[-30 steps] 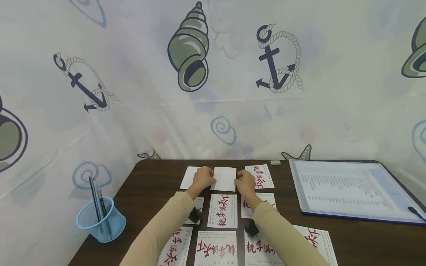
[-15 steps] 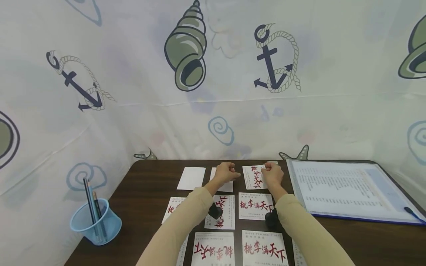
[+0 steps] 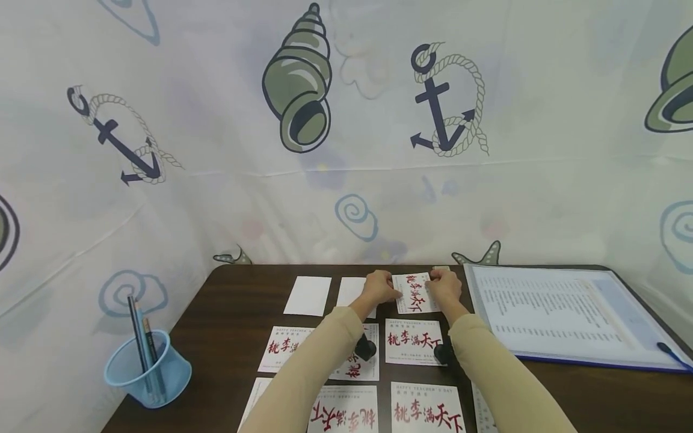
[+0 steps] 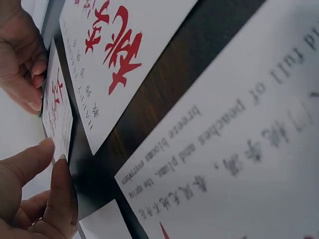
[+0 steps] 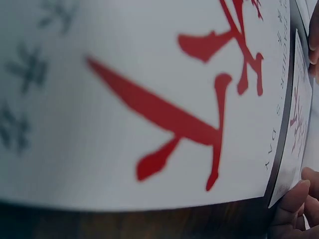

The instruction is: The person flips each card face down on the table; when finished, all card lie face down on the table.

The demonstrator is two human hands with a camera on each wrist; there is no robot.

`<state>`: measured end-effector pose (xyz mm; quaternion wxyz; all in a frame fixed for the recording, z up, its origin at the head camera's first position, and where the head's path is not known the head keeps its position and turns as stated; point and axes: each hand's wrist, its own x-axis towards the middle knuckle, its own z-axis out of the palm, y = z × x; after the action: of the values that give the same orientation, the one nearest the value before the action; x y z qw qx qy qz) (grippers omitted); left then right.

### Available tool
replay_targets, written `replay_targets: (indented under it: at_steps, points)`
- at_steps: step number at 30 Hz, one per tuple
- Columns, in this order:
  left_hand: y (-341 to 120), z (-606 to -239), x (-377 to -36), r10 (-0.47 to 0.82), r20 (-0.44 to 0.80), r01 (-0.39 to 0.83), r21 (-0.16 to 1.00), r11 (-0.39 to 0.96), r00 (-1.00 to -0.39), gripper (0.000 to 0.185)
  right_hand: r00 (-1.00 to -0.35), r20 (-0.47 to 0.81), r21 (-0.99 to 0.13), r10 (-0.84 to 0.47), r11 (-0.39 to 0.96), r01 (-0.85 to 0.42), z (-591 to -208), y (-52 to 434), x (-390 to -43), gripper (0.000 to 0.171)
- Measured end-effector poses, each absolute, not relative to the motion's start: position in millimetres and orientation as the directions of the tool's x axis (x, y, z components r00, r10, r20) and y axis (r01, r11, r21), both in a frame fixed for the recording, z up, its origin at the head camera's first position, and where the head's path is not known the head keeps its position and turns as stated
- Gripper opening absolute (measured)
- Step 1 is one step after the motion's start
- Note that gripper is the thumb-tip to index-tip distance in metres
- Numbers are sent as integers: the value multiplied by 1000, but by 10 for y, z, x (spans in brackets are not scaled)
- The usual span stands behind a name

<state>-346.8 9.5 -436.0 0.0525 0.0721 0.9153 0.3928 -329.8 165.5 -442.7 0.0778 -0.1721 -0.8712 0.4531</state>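
At the back of the table lies a white printed card (image 3: 415,294) with red characters running down it. My left hand (image 3: 379,287) pinches its left edge between thumb and finger. The right hand (image 3: 446,286) pinches the opposite edge. From the left wrist view, the left thumb and fingers (image 4: 47,149) meet at an edge of the card (image 4: 59,112). Seen from the right wrist, thumb and fingers (image 5: 296,199) grip a corner of it. Left of it are two blank white cards; one blank card (image 3: 307,295) shows whole, the other blank card (image 3: 349,290) lies partly behind my left hand.
More printed cards, such as a Teacher's Day card (image 3: 413,341), form rows nearer me, partly under my sleeves. A blue pen cup (image 3: 157,376) holds several pencils at the left. At the right lies a blue-edged sheet of text (image 3: 552,307) with a dark pen (image 3: 674,355).
Both hands have moved right, from the sides of the middle blank card to the printed card beside it. The left hand has come down onto that card's edge.
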Motion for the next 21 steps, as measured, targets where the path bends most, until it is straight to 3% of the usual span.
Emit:
replay_targets:
  at_steps: [6,21]
  points:
    - [129,-4381,-3478,186,-23,133,617,776,-982,24,-943,-26,-776,331,589,228,-4401,1652,-3310,38]
    - [137,-4367,-3478,215,-11,171,566,807,-977,41,-940,-119,-813,320,512,277,-4403,1678,-3347,34]
